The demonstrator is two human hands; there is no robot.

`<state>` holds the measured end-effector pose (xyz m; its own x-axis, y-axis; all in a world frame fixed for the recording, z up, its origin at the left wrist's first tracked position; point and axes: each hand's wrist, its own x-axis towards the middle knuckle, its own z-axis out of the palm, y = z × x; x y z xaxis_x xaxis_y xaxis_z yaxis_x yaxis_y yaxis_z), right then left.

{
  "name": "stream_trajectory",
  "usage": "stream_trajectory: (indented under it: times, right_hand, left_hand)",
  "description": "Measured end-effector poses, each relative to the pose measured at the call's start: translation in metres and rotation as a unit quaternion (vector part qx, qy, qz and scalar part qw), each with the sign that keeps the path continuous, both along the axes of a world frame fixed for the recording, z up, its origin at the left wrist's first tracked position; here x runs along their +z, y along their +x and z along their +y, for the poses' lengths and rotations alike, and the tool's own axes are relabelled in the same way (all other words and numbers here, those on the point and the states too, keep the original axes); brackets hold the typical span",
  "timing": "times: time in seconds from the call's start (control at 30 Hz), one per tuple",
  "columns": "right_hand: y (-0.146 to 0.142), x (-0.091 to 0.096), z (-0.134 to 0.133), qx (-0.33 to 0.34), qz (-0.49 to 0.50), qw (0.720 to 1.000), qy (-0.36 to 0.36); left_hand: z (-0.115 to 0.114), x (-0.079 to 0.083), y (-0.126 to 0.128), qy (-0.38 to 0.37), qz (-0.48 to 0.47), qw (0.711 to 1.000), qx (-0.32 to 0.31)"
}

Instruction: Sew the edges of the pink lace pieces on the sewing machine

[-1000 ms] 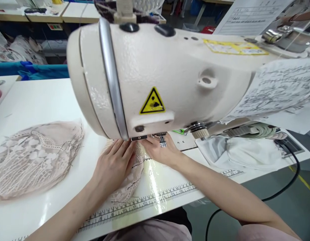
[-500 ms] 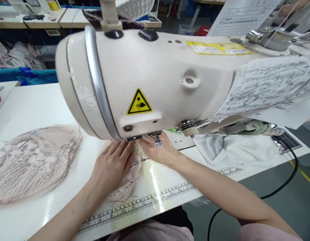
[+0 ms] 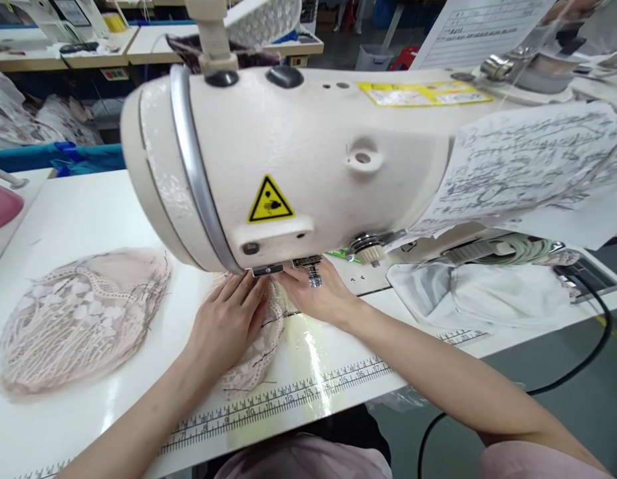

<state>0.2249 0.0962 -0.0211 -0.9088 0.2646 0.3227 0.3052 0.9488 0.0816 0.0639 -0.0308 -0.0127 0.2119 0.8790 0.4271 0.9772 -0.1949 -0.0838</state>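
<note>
Under the head of a sewing machine [image 3: 308, 153] lies a piece of pale pink lace fabric [image 3: 253, 362] with dark thread along its edge. My left hand [image 3: 231, 316] rests flat on this lace, fingers stretched out towards the needle area. Close to the presser foot, my right hand [image 3: 321, 293] reaches in from the right at the lace's edge. The machine head hides its fingertips, so its grip does not show. The needle is also hidden. A second pink lace piece [image 3: 84, 319] lies flat on the table to the left.
A printed ruler [image 3: 273, 402] runs along the front edge of the white table [image 3: 153, 442]. White fabric cups [image 3: 502, 293] lie on the right, by a black cable [image 3: 595, 346]. Handwritten paper [image 3: 522, 166] covers the machine's arm. Other worktables [image 3: 153, 43] stand behind.
The view has shifted slightly, so the machine and table appear a little displaced. Both hands keep nearly the same place on the lace; no grip has visibly changed.
</note>
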Motion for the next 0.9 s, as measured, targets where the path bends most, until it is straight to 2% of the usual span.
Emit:
stream_trajectory:
  times: [0.13, 0.27, 0.33, 0.4, 0.47, 0.53, 0.63, 0.77, 0.83, 0.9]
  right_hand:
    - [-0.001, 0.002, 0.003, 0.013, 0.065, 0.998, 0.000]
    - [0.003, 0.002, 0.005, 0.058, 0.083, 0.994, -0.035]
    - [0.005, 0.004, 0.005, 0.089, 0.077, 0.992, -0.048]
    - [0.007, 0.007, 0.006, 0.123, 0.074, 0.988, -0.063]
    - [0.007, 0.009, 0.007, 0.162, 0.076, 0.980, -0.086]
    - [0.006, 0.010, 0.008, 0.189, 0.074, 0.972, -0.116]
    - [0.005, 0.009, 0.009, 0.210, 0.065, 0.963, -0.154]
    - [0.004, 0.007, 0.010, 0.214, 0.045, 0.958, -0.186]
    - [0.004, 0.006, 0.011, 0.207, 0.032, 0.958, -0.194]
    - [0.005, 0.006, 0.012, 0.201, 0.021, 0.959, -0.197]
  left_hand:
    - [0.000, 0.004, 0.001, 0.010, 0.010, 1.000, -0.002]
    - [-0.007, 0.024, 0.003, 0.000, 0.050, 0.998, -0.024]
    - [-0.017, 0.038, 0.001, -0.008, 0.064, 0.996, -0.068]
    - [-0.034, 0.048, -0.002, -0.010, 0.074, 0.987, -0.145]
    - [-0.054, 0.052, -0.006, -0.014, 0.101, 0.969, -0.225]
    - [-0.074, 0.048, -0.008, -0.042, 0.145, 0.955, -0.254]
    - [-0.092, 0.038, -0.007, -0.044, 0.150, 0.960, -0.233]
    - [-0.096, 0.032, 0.001, -0.020, 0.091, 0.981, -0.172]
    - [-0.095, 0.035, 0.004, -0.043, 0.023, 0.992, -0.117]
    - [-0.091, 0.044, 0.006, -0.098, -0.076, 0.992, -0.034]
